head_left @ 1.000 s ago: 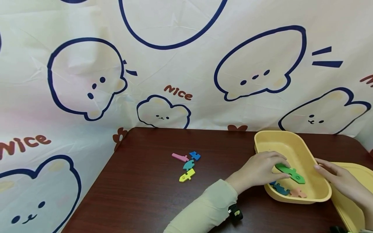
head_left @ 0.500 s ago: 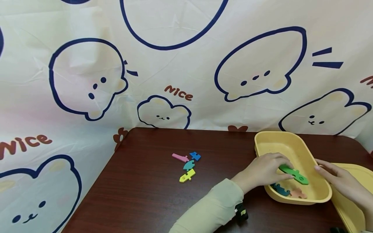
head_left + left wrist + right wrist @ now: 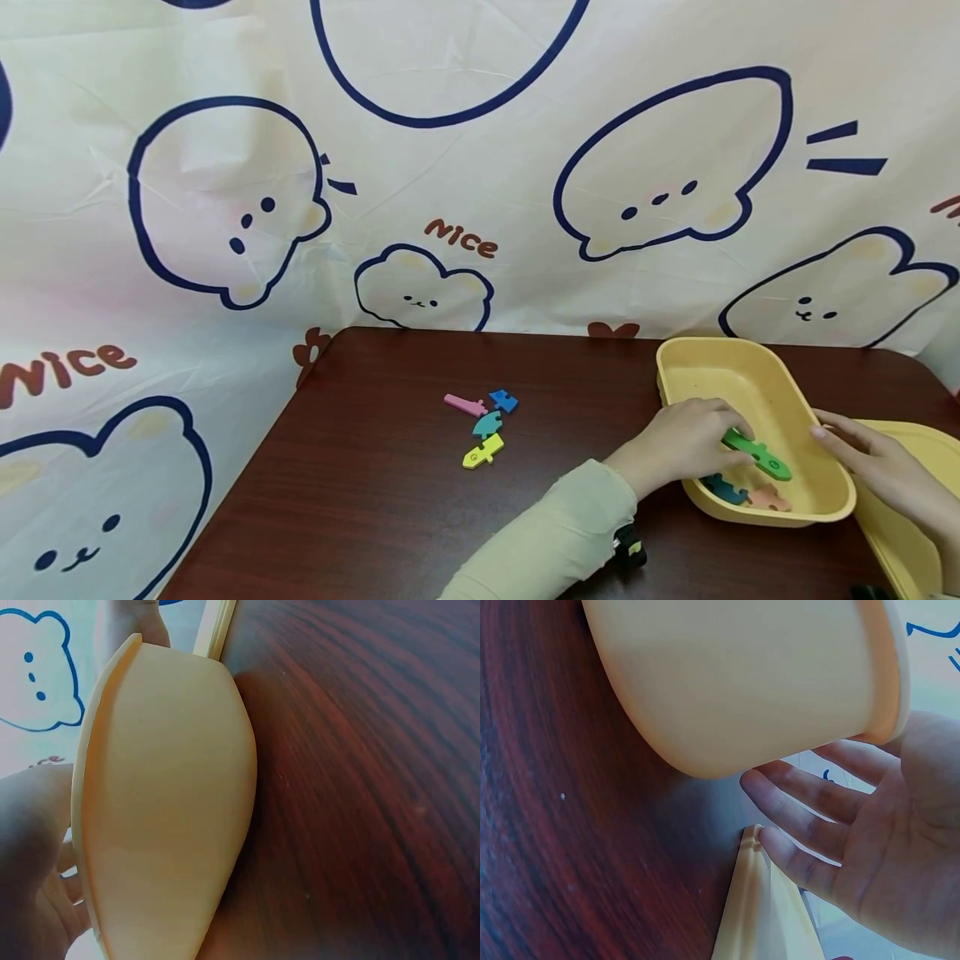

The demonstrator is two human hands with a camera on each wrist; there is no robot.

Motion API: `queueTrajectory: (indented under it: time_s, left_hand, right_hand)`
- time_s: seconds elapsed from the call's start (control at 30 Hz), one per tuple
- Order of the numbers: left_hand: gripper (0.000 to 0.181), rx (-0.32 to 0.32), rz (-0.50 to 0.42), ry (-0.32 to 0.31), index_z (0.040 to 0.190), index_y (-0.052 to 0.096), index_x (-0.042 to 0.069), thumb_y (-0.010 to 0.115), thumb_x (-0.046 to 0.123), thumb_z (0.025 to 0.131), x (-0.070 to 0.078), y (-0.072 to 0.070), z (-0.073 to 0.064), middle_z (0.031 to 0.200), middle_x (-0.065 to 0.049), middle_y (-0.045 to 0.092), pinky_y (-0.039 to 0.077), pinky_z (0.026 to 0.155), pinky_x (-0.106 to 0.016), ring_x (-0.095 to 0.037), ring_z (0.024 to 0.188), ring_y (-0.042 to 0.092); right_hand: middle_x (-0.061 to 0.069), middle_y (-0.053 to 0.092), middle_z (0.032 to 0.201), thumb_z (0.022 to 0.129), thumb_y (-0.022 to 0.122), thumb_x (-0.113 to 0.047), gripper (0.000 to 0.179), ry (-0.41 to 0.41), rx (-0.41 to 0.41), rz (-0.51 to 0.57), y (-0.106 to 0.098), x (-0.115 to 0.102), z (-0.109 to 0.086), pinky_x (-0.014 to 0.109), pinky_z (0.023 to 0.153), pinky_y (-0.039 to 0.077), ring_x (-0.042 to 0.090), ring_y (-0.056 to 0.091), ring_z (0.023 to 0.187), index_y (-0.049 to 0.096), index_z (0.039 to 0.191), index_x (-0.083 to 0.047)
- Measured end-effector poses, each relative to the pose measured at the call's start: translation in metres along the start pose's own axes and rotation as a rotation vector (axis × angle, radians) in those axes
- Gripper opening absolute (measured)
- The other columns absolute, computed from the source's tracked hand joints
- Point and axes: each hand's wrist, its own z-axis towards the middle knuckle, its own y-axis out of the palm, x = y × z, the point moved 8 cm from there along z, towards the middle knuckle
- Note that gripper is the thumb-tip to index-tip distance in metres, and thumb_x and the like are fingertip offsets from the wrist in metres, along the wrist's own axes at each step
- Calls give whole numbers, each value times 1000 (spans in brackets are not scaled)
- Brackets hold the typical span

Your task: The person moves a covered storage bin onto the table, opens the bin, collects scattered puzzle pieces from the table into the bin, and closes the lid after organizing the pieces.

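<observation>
My left hand point(image 3: 686, 442) reaches into a yellow plastic tray point(image 3: 817, 492) and pinches one end of a long green puzzle piece point(image 3: 768, 462) between thumb and fingers. A teal piece point(image 3: 726, 489) and a salmon-pink piece point(image 3: 769, 497) lie below it on the tray floor. In the left wrist view the tray wall point(image 3: 165, 772) hides the piece. My right hand point(image 3: 873, 458) is at the tray's right side, thumb by the rim. The right wrist view shows its fingers point(image 3: 802, 814) spread and nearly straight beside the outer wall point(image 3: 735, 690).
On the dark wooden table point(image 3: 360, 500), left of the tray, lies a small group of puzzle pieces: pink point(image 3: 465, 405), blue point(image 3: 503, 401), teal point(image 3: 487, 425) and yellow point(image 3: 483, 452). A yellow lid point(image 3: 900, 550) lies under the right forearm. A printed cloth point(image 3: 525, 167) hangs behind.
My left hand has shifted a little to the right inside the tray, and the green puzzle piece has moved slightly right and toward me with it. My right hand and the tray stay put.
</observation>
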Motion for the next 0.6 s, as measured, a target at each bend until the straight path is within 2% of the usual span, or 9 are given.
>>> queueTrajectory:
  time_s: [0.37, 0.6]
  left_hand:
    - [30, -4, -3, 19, 116, 69, 40, 67, 54, 90, 3, 3, 0, 122, 26, 57, 37, 83, -6, 12, 105, 50]
    - [30, -16, 6, 29, 119, 68, 41, 63, 55, 92, 3, 4, -1, 126, 27, 56, 39, 89, -8, 12, 113, 49]
  right_hand:
    - [49, 22, 142, 105, 32, -53, 83, 9, -13, 0, 1, 1, 1, 67, 88, 42, 62, 33, 124, 16, 149, 16]
    - [49, 22, 142, 106, 33, -51, 82, -9, -4, -7, 0, 2, 1, 68, 87, 40, 64, 32, 123, 17, 149, 16]
